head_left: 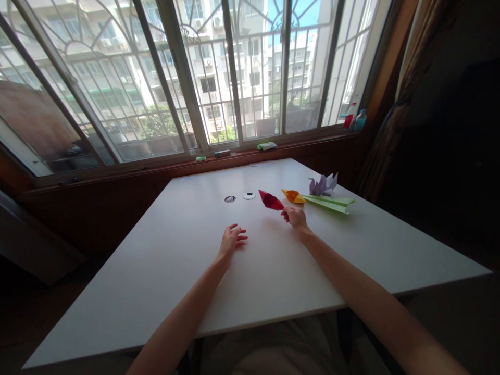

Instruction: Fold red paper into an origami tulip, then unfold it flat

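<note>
My right hand (296, 217) pinches the red paper flower (271, 200) by its base, its long axis pointing toward ten o'clock above the table (164, 271). My left hand (231, 240) rests loosely open and empty at eight o'clock from it, farther off.

Both arms reach out over the white table (164, 271); left hand (231, 239) rests loosely open, right hand (296, 216) pinches closed.

Your right hand (296, 217) pinches the red paper fold (271, 200) just above the white table (164, 271), near the orange fold (294, 196) and green paper strip (330, 203), while your left hand (231, 240) rests open on the tabletop.
</note>
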`<action>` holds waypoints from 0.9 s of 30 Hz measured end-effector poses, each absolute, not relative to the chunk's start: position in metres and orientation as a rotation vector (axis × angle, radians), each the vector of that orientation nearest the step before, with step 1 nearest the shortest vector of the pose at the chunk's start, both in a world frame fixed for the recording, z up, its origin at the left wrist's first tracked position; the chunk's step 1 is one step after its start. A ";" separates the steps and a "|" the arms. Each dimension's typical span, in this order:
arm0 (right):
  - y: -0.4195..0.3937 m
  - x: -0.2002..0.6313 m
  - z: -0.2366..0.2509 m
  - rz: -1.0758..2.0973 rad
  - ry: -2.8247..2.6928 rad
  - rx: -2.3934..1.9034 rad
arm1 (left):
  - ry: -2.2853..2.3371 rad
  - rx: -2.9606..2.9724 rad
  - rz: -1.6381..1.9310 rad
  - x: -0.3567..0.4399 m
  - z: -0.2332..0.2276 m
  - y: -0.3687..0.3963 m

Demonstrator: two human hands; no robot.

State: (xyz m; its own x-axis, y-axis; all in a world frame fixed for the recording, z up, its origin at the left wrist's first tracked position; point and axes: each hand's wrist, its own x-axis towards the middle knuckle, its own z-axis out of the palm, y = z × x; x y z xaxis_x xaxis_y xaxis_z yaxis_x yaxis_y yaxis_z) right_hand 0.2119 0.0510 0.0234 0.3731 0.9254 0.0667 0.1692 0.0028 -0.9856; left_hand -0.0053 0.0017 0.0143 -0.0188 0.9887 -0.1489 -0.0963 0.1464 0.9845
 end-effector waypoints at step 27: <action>0.062 0.238 0.008 0.296 -0.863 -1.738 | 1.606 1.936 1.247 -0.019 0.002 0.014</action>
